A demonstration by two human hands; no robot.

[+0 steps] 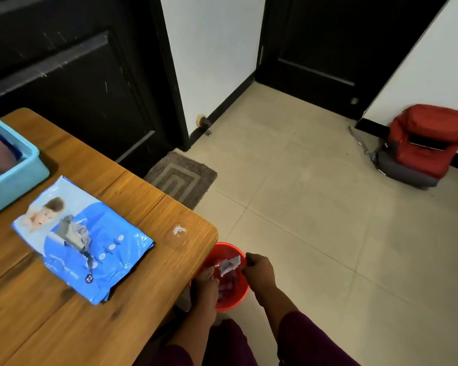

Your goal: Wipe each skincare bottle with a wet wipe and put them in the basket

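Wet wipe [230, 264] sits in red bucket [239, 295] beside table [154, 207], between left hand [205, 285] and right hand [258, 268]; grip unclear

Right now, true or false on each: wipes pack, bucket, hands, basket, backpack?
1. The wet wipes pack lies on the wooden table. True.
2. The red bucket stands on the table. False: it is on the floor beside it.
3. The left hand and right hand are at the bucket. True.
4. The blue basket sits on the floor. False: it is on the table.
5. The red backpack hangs on a door. False: it sits on the floor by the wall.
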